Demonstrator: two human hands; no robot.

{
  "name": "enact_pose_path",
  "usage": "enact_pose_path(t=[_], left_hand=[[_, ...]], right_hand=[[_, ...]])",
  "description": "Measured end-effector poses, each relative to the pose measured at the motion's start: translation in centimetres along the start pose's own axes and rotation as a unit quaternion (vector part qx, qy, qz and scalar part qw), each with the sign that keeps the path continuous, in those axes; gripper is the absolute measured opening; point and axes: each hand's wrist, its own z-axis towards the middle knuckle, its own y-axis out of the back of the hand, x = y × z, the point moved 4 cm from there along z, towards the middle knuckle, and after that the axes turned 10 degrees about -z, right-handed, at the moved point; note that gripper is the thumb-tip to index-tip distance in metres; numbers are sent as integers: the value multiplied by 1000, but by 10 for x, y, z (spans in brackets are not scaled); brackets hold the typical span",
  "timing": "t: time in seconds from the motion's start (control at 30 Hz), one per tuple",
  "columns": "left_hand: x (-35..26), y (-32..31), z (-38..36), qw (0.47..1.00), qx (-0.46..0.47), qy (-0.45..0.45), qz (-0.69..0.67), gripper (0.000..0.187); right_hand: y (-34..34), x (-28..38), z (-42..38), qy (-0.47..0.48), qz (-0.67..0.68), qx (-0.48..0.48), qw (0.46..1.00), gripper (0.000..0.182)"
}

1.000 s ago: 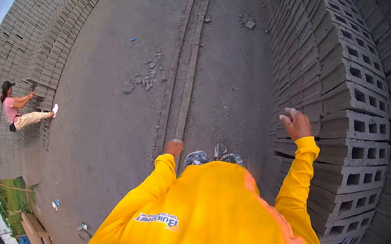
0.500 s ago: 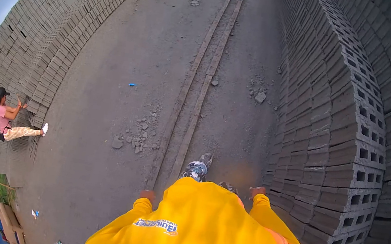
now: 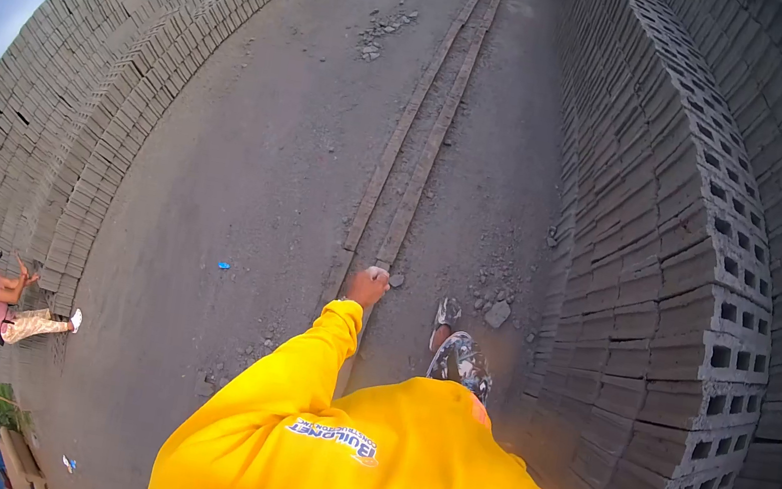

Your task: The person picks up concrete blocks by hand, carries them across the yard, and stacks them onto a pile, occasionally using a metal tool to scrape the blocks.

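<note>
My left hand (image 3: 367, 287) reaches forward over the narrow track on the ground, its fingers curled in. A small pale spot shows at the fingertips, and I cannot make out whether the hand holds anything. Below it, the two rails (image 3: 429, 159) run away from me in the dirt. My right hand is out of sight behind the yellow shirt (image 3: 381, 446). One shoe (image 3: 447, 314) is forward on the ground, to the right of the track.
Tall stacked hollow concrete blocks (image 3: 721, 334) stand close on my right. Another block wall (image 3: 150, 67) lines the left. A person in a pink shirt (image 3: 0, 292) is beside it. Broken rubble (image 3: 497, 311) and a blue scrap (image 3: 224, 265) lie on the ground.
I have moved forward along the track. My left hand has swung forward and right, and my right hand has gone from view. The person on the left appears lower in view.
</note>
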Motion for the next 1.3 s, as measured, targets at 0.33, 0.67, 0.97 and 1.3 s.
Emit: enact_pose_path(t=[0.33,0.67,0.97,1.3], left_hand=[[52,9,209,956,44,247,154,37],[-97,-37,569,890,-30,453,36,31],[-457,-186,1073,997,41,67,1,35],[-522,-258,1323,932,12,354,79,31]], right_hand=[[393,596,21,165,223,-52,959,29],[720,1089,-29,475,707,234,470,79],[920,1274,25,487,544,-243,639,35],[1140,1594,216,444,109,-334,824,31]])
